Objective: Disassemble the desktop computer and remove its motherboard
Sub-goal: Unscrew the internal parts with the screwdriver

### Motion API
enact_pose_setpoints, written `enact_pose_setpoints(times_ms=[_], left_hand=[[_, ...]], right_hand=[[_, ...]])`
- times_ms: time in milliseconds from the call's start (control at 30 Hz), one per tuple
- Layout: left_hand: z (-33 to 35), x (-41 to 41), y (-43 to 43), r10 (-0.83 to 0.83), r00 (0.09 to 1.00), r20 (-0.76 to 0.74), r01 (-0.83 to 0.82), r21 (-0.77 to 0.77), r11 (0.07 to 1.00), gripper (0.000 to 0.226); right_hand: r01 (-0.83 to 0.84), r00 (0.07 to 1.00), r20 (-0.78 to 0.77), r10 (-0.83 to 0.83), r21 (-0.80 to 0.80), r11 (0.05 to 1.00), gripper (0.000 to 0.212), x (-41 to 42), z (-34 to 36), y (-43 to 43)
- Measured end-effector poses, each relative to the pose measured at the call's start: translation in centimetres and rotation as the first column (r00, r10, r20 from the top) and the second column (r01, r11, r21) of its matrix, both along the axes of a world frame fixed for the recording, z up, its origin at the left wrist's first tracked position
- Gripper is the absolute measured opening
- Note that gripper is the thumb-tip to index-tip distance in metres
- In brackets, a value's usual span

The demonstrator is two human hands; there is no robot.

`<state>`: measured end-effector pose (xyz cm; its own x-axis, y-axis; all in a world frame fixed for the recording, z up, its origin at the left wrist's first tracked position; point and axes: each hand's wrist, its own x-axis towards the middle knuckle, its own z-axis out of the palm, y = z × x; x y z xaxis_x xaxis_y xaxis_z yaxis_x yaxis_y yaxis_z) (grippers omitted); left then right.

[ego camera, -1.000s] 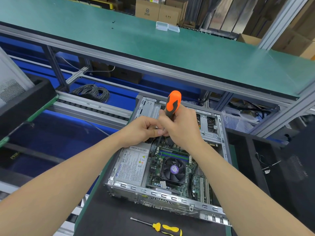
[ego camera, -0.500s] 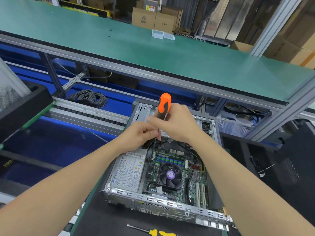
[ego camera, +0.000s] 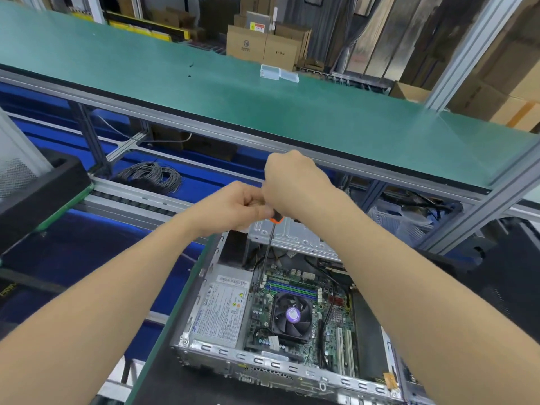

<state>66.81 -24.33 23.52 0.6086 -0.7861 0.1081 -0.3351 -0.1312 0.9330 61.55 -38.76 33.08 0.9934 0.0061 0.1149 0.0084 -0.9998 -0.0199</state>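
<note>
This was an electronics workshop on a factory floor. A long counter (ego camera: 292, 118) topped with green matting ran across on aluminium profile posts (ego camera: 467, 51), with a roller conveyor track (ego camera: 128, 199) and a coil of grey wire (ego camera: 152, 174) beneath. An opened desktop computer (ego camera: 263, 362) lay on a dark mat in front. Behind, stacked cardboard boxes (ego camera: 264, 48) and leaning boards suggested a storeroom.
</note>
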Motion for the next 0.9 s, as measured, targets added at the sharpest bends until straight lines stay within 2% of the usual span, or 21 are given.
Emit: enact_pose_setpoints(times_ms=[33,100,233,300,400,467,533,633,700,800,900], left_hand=[[0.3,0.3,-0.2,-0.013,0.999,0.032,0.011,0.060,0.998,0.022],[0.3,0.8,-0.7,-0.046,0.999,-0.008,0.046,0.095,0.994,0.018],[-0.9,1.4,-1.4,-0.107,0.987,-0.118,0.102,-0.044,0.994,0.018],[-1.3,1.7,-1.6,-0.140,0.976,-0.167,0.126,-0.091,0.988,0.010],[-2.2,2.3,-1.7,-0.221,0.940,-0.260,0.188,-0.147,0.971,0.021],[-2.5,2.5,-1.8,-0.308,0.898,-0.315,0.256,-0.196,0.947,0.025],[-2.6,2.6,-2.1,-0.315,0.890,-0.328,0.260,-0.202,0.944,0.024],[-2.6,2.2,-2.5,-0.271,0.914,-0.301,0.223,-0.185,0.957,0.017],[-2.4,1.8,-2.7,-0.275,0.912,-0.304,0.221,-0.198,0.955,0.018],[-1.9,0.9,-2.9,-0.304,0.912,-0.275,0.253,-0.205,0.945,0.024],[-1.5,0.0,-3.1,-0.286,0.923,-0.259,0.241,-0.192,0.951,0.013]], right_hand=[[-0.019,1.000,-0.011,0.019,-0.012,1.000,0.034,0.3,0.0,-0.2],[-0.084,0.996,-0.035,0.082,-0.051,0.995,0.033,0.7,0.1,-0.6],[-0.300,0.950,-0.121,0.289,-0.077,0.951,0.033,1.8,0.6,-1.9],[-0.432,0.894,-0.154,0.421,-0.051,0.900,0.031,2.2,1.0,-2.4],[-0.602,0.778,-0.179,0.602,0.061,0.796,0.022,2.6,1.3,-3.1],[-0.669,0.718,-0.173,0.675,0.101,0.737,0.020,2.9,1.2,-3.5],[-0.688,0.695,-0.154,0.702,0.139,0.712,0.022,3.0,0.8,-3.8],[-0.648,0.742,-0.077,0.666,0.171,0.742,0.031,2.6,0.4,-4.2],[-0.578,0.809,-0.042,0.587,0.129,0.806,0.030,1.6,0.3,-4.1],[-0.374,0.927,0.006,0.375,0.083,0.924,0.029,-0.1,0.1,-3.1],[-0.088,0.996,0.015,0.087,0.109,0.990,0.036,-1.2,0.2,-1.4]])
